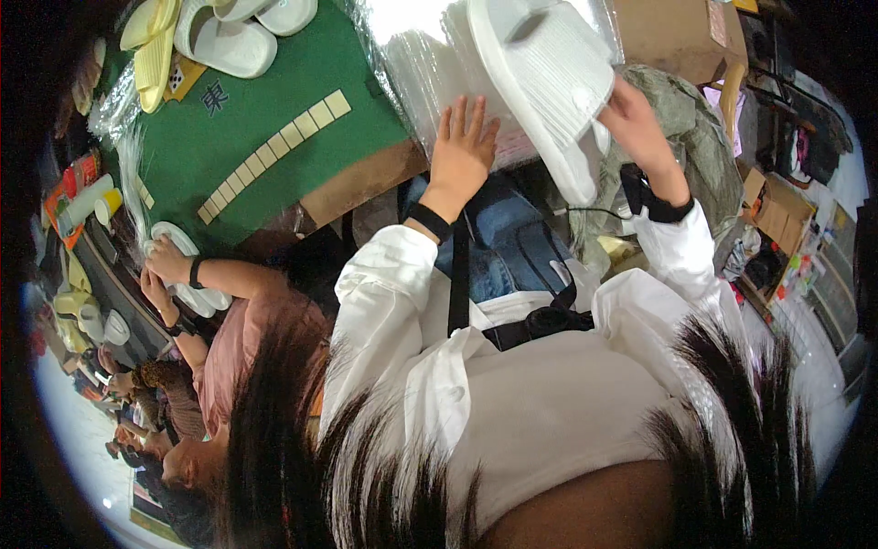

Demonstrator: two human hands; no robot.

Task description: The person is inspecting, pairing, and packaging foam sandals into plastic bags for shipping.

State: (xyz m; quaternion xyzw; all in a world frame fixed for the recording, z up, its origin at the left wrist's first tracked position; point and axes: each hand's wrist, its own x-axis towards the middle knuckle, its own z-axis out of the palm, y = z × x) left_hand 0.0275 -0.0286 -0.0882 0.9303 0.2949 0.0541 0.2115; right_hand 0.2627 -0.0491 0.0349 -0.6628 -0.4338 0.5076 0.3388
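Note:
A white ribbed slide slipper point(572, 78) is tilted at the top, right of centre, its narrow end pointing down toward my lap. My right hand point(643, 133) grips its right side, with the fingertips partly hidden behind the slipper. To its left, my left hand point(457, 163) has its fingers stretched out and holds nothing. Beneath that hand lies shiny clear plastic film point(416, 73). Both my wrists wear black bands.
A green mat point(274, 197) with a curved row of pale tiles covers the left of the table. White slippers point(229, 46) and yellow slippers point(155, 64) lie at its far end. A co-worker's hands point(165, 265) hold a white slipper at left. Cardboard point(672, 41) stands far right, near a crumpled sack point(695, 146).

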